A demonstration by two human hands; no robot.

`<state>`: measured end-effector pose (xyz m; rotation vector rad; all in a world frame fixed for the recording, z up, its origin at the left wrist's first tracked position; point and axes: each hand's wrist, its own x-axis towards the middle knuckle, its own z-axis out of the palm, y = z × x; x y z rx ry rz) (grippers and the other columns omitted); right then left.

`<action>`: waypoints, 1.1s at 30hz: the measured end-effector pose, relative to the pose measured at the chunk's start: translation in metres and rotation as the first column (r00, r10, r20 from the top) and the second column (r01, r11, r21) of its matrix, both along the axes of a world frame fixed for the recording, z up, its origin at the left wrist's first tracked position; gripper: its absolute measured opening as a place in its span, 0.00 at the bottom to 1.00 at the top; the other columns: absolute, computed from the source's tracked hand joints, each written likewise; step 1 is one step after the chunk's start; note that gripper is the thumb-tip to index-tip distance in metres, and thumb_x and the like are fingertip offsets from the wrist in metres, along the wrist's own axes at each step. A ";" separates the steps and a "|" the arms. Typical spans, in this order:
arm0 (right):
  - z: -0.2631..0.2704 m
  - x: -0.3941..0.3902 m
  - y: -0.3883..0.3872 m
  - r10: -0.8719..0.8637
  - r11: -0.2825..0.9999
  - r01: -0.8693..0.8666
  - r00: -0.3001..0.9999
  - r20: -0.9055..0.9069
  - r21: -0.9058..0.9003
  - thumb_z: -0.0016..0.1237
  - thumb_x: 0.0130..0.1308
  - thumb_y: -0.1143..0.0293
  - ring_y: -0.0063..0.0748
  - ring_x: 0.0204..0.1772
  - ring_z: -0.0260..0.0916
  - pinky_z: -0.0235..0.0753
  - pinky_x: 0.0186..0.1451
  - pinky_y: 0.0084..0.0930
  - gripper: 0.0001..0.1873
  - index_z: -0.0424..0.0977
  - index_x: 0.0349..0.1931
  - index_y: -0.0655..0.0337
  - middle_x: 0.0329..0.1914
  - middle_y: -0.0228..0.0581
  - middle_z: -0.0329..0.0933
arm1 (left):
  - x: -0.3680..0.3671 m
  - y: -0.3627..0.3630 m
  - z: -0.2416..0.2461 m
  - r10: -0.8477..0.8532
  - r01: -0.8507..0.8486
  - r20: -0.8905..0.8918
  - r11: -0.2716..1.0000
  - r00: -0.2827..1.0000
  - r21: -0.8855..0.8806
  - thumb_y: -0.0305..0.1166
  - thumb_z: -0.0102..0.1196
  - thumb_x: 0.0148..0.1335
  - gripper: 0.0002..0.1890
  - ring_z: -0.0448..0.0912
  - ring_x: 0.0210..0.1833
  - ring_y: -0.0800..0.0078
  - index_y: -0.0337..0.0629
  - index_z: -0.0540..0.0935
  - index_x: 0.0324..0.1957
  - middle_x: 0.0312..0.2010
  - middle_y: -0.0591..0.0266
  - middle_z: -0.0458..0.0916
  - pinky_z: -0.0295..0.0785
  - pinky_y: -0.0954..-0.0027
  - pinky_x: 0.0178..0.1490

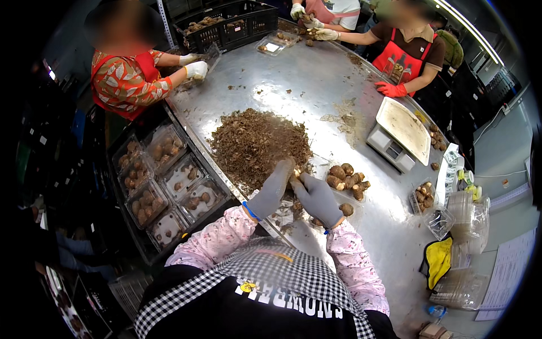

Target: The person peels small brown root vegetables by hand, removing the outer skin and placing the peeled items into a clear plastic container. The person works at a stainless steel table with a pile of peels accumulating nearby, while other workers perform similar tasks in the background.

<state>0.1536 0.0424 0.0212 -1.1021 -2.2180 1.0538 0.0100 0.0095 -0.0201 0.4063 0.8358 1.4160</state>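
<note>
My left hand (274,188) and my right hand (319,198), both in grey gloves, meet in front of me at the edge of a heap of brown peelings (258,144). Pinched between their fingers is a small taro corm (297,172), pale where it shows; most of it is hidden. Just right of my hands, several brown taro corms (348,181) lie in a clear plastic tray. A single loose corm (346,209) sits nearer to me, beside my right wrist. Below my hands lie some scraps, partly covered by the gloves.
The metal table (292,87) carries a weighing scale (400,131), a punnet of corms (423,195) and stacked clear containers (468,220). Left of its edge, a black crate (139,241) holds filled punnets. Co-workers (127,80) stand across from me, near a black crate (226,29).
</note>
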 end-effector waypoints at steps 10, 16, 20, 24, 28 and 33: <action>-0.013 0.015 0.010 -0.078 0.996 0.082 0.990 -0.117 0.025 0.48 0.65 0.64 0.44 0.33 0.78 0.74 0.39 0.33 0.13 0.73 0.39 0.67 0.27 0.51 0.77 | -0.023 0.005 -0.023 -0.186 0.179 0.315 0.982 0.931 0.053 0.55 0.42 0.71 0.24 0.77 0.39 0.68 0.43 0.78 0.43 0.31 0.61 0.77 0.72 0.66 0.42; 0.017 0.004 0.015 0.032 0.999 -0.031 0.994 0.101 -0.008 0.48 0.65 0.60 0.54 0.37 0.77 0.74 0.42 0.42 0.14 0.75 0.38 0.64 0.32 0.54 0.78 | -0.001 0.002 0.002 -0.032 0.034 0.111 0.999 0.993 -0.010 0.50 0.37 0.74 0.22 0.76 0.43 0.70 0.43 0.75 0.49 0.40 0.63 0.76 0.74 0.66 0.54; 0.015 0.004 0.009 0.085 0.990 -0.081 0.996 0.030 -0.113 0.48 0.65 0.60 0.55 0.35 0.75 0.73 0.40 0.43 0.14 0.75 0.37 0.64 0.30 0.56 0.76 | 0.002 -0.005 0.015 -0.075 0.085 0.252 0.996 0.965 -0.030 0.47 0.42 0.74 0.20 0.72 0.39 0.76 0.37 0.75 0.43 0.33 0.66 0.71 0.72 0.76 0.47; -0.010 0.014 0.014 0.007 0.999 -0.010 0.996 0.085 0.032 0.47 0.66 0.65 0.37 0.31 0.75 0.73 0.37 0.32 0.13 0.71 0.34 0.68 0.26 0.49 0.75 | -0.016 0.008 -0.051 -0.171 0.175 -0.037 0.962 0.985 0.210 0.47 0.38 0.75 0.20 0.76 0.40 0.70 0.41 0.74 0.50 0.37 0.64 0.76 0.74 0.64 0.53; -0.013 0.020 0.015 -0.075 0.994 0.070 0.995 -0.062 -0.081 0.46 0.66 0.67 0.32 0.40 0.77 0.75 0.46 0.27 0.14 0.72 0.47 0.67 0.37 0.47 0.79 | -0.017 0.008 -0.031 -0.214 0.180 0.196 0.968 0.957 0.175 0.45 0.37 0.76 0.19 0.76 0.37 0.72 0.42 0.74 0.51 0.36 0.65 0.76 0.75 0.62 0.50; 0.024 0.017 0.013 0.063 0.967 -0.122 0.966 -0.252 -0.225 0.47 0.67 0.66 0.31 0.46 0.77 0.74 0.52 0.27 0.21 0.68 0.58 0.66 0.43 0.50 0.79 | -0.007 0.006 -0.002 -0.241 0.236 0.203 0.970 0.949 0.048 0.46 0.30 0.77 0.23 0.75 0.36 0.77 0.43 0.71 0.59 0.38 0.66 0.75 0.76 0.63 0.46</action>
